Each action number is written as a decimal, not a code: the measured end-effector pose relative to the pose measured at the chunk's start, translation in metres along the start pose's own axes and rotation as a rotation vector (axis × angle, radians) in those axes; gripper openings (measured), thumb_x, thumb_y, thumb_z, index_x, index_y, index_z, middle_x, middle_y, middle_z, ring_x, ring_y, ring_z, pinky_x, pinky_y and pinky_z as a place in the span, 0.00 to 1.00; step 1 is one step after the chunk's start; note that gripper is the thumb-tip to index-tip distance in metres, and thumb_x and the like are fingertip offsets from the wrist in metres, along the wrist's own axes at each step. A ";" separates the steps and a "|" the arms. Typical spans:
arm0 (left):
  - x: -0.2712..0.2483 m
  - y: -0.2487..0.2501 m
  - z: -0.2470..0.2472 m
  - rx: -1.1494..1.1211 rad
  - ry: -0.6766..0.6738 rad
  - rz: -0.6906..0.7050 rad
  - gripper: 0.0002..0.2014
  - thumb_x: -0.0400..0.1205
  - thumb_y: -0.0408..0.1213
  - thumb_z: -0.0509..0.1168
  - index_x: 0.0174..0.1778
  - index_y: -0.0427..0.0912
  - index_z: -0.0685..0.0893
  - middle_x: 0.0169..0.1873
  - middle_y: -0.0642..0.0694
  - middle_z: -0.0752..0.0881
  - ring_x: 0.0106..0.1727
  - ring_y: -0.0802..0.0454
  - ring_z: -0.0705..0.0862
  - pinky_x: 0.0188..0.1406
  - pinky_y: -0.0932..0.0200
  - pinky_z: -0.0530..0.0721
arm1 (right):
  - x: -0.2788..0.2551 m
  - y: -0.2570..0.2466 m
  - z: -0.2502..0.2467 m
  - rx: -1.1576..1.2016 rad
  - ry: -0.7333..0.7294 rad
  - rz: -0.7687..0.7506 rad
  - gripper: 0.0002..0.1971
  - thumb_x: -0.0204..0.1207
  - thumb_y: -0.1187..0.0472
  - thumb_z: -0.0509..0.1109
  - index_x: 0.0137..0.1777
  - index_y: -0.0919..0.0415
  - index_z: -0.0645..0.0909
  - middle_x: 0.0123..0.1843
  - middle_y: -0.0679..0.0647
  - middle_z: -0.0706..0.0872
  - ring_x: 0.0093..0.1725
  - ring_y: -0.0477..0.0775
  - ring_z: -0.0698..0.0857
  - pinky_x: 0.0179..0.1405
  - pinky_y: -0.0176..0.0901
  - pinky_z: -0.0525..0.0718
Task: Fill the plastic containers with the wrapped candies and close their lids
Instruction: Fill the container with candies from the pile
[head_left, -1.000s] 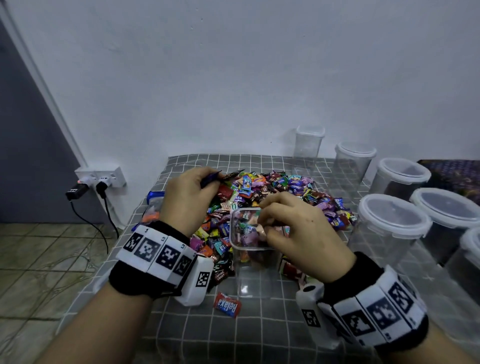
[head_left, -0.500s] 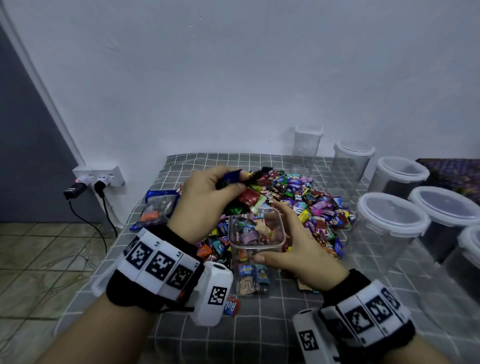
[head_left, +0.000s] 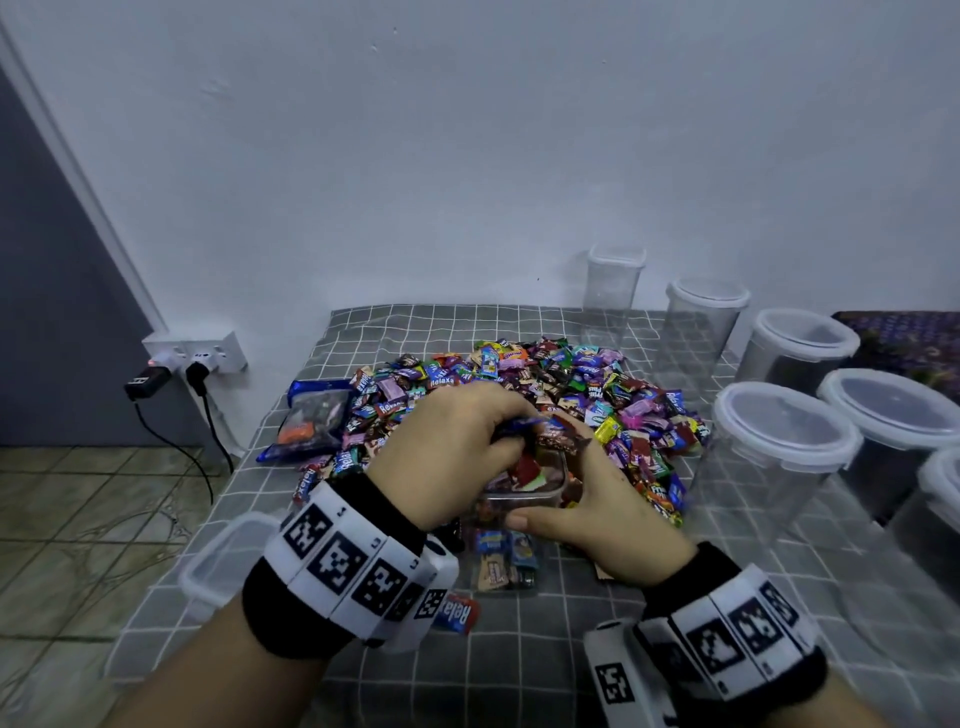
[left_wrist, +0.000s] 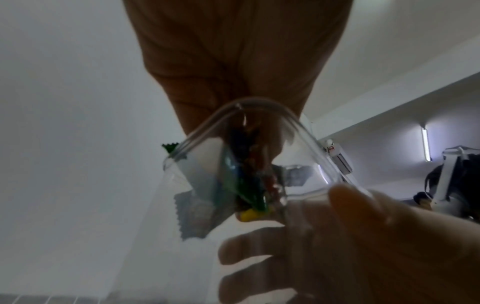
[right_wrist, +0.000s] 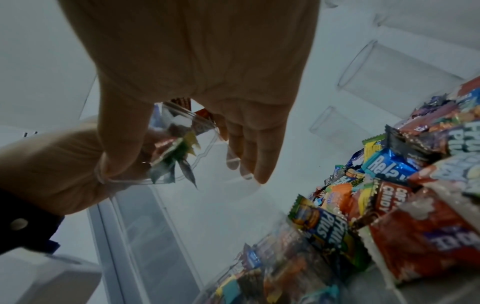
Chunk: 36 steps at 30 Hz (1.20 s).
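surface: grey checked cloth (head_left: 363, 332), white wall behind
left hand (head_left: 447, 457): candies (head_left: 550, 436) clenched over square container (head_left: 519, 499)
right hand (head_left: 597, 514): container grasped
hidden: container's contents partly covered

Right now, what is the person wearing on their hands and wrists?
Both hands are bare, the left hand and the right hand alike. Each wrist has a black cuff wrapped by a band of white blocks printed with black square markers, and a white camera housing with its own small marker. No sleeves or cables show.
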<state>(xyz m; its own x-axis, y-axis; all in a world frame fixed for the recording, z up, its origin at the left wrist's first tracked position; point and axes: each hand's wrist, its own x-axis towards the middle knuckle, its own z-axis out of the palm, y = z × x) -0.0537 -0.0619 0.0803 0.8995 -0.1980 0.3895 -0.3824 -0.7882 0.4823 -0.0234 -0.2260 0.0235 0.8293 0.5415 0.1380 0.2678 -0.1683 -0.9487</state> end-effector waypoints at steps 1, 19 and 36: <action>0.000 0.001 0.000 0.044 -0.022 0.010 0.15 0.71 0.40 0.62 0.50 0.46 0.89 0.45 0.49 0.88 0.48 0.50 0.85 0.51 0.51 0.82 | 0.000 0.000 0.000 -0.007 0.002 0.005 0.40 0.58 0.54 0.84 0.66 0.40 0.66 0.58 0.34 0.84 0.59 0.39 0.84 0.63 0.44 0.81; -0.001 0.001 0.001 -0.048 -0.110 -0.003 0.14 0.70 0.51 0.69 0.46 0.48 0.89 0.41 0.52 0.88 0.43 0.58 0.85 0.48 0.54 0.82 | -0.003 -0.003 -0.002 -0.016 -0.029 -0.024 0.33 0.64 0.67 0.81 0.59 0.38 0.66 0.55 0.34 0.80 0.55 0.27 0.81 0.50 0.23 0.77; -0.011 -0.015 -0.019 -0.137 0.182 -0.068 0.08 0.76 0.45 0.66 0.47 0.51 0.89 0.42 0.61 0.87 0.47 0.66 0.84 0.50 0.60 0.83 | -0.002 0.002 -0.006 -0.222 -0.083 0.018 0.53 0.55 0.39 0.81 0.77 0.38 0.52 0.70 0.39 0.74 0.68 0.41 0.77 0.71 0.49 0.75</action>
<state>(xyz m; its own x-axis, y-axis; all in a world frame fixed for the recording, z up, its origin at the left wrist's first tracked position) -0.0618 -0.0369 0.0844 0.8759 -0.0291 0.4815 -0.3584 -0.7075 0.6091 -0.0215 -0.2324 0.0234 0.7941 0.6012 0.0895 0.3628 -0.3507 -0.8634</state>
